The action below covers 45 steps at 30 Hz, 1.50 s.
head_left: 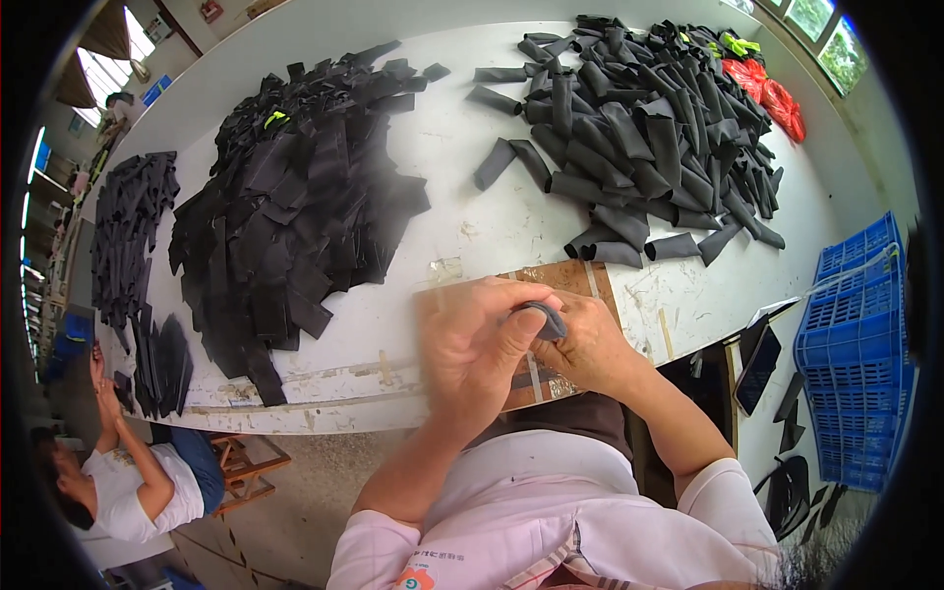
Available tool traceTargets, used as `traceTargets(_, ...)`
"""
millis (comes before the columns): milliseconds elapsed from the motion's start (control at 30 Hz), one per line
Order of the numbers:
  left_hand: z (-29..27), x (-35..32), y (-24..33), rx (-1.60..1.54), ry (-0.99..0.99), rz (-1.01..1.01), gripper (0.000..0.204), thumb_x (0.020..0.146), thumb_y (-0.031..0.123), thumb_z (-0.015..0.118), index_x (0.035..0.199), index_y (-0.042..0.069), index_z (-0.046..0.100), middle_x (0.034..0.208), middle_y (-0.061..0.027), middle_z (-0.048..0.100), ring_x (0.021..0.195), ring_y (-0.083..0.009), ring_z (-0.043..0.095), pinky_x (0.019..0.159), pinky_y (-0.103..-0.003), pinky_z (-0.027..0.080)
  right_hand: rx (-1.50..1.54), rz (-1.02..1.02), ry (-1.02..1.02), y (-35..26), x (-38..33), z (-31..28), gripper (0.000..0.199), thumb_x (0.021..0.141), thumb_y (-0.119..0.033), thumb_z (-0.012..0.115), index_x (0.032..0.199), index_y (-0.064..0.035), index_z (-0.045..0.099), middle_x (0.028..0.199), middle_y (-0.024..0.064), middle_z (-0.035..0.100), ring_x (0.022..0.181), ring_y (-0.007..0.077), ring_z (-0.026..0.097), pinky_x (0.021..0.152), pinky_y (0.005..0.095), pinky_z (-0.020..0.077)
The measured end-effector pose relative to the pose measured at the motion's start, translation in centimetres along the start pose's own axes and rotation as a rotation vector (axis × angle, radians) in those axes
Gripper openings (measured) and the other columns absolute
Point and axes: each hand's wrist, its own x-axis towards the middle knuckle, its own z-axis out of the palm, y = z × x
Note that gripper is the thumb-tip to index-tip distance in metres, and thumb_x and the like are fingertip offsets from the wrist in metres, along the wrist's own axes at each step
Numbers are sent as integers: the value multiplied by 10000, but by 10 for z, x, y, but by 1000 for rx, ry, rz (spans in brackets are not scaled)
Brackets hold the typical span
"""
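Observation:
Just above the table's near edge, both hands meet around a dark grey rolled fabric tube (548, 323). My left hand (470, 339), slightly blurred, closes on it with thumb and forefinger near its end. My right hand (595, 344) grips it from the other side. Most of the tube is hidden inside the hands; only a rounded grey end shows. Beneath them lies a brown board (580, 280) set on the white table (433, 236).
Flat black fabric pieces (285, 216) are heaped left, dark tubes (629, 138) back right. Beyond them sit red plastic bags (767, 93). Stacked blue crates (854, 354) stand right, near a phone-like dark slab (757, 369). A co-worker (147, 482) sits at left beside more black strips (133, 236).

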Motion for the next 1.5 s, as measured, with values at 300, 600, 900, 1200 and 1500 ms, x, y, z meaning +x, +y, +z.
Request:
traceTargets(300,-9,5,-5,-141,-107,7,134,758,-42,595,892,-33,604,840,-115,606,777,-135,557,700,-233,458,-13,-134,9,-4,5,-3,248,646,-116,645,849,-19,542,780,119,558,718,305,553,573,371,448)
traceTargets(600,-5,3,-12,-189,-56,-5,196,732,-8,599,920,42,619,808,-50,615,738,-125,581,663,-232,450,11,-145,72,-8,7,-3,202,694,-96,623,858,-10,541,840,130,579,755,316,580,607,368,473)
traceTargets(900,-7,3,-10,-132,-44,-77,198,721,20,631,917,32,608,799,-68,611,735,-143,587,667,-244,466,47,-94,89,-4,3,7,154,734,-100,592,851,-13,541,819,124,581,726,307,585,592,357,474)
traceTargets(1200,-9,4,-14,149,-67,158,176,746,-37,613,915,4,593,778,-71,596,689,-108,574,582,-207,463,164,-31,140,8,-4,23,143,744,-91,586,838,5,536,821,130,581,713,303,584,560,339,472)
traceTargets(1500,-1,1,-15,-28,-34,83,211,766,30,602,975,25,579,760,-51,581,717,-115,552,649,-230,446,68,-76,153,-1,2,8,128,704,-59,587,825,-30,556,800,111,576,707,290,580,577,356,469)
